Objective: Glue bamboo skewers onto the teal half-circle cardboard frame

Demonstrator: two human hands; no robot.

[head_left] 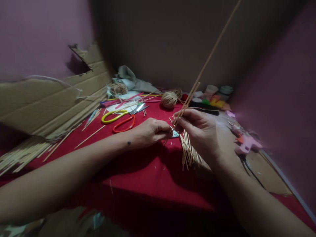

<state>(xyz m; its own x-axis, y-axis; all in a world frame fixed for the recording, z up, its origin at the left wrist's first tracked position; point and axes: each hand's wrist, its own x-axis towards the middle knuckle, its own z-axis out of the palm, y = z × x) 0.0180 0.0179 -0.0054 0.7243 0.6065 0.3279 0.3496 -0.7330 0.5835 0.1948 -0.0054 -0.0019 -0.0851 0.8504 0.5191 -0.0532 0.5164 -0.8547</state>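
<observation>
Over the red table, the right hand pinched long thin sticks that slanted up to the right, its grip closed on their lower ends. The left hand pinched shut on a small pale piece just beside them. Cut sticks lay beneath; scissors rested nearby.

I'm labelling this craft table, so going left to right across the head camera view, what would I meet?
Loose stick pile → cardboard sheet → scissors → left hand → twine ball → right hand → pink glue gun.
</observation>
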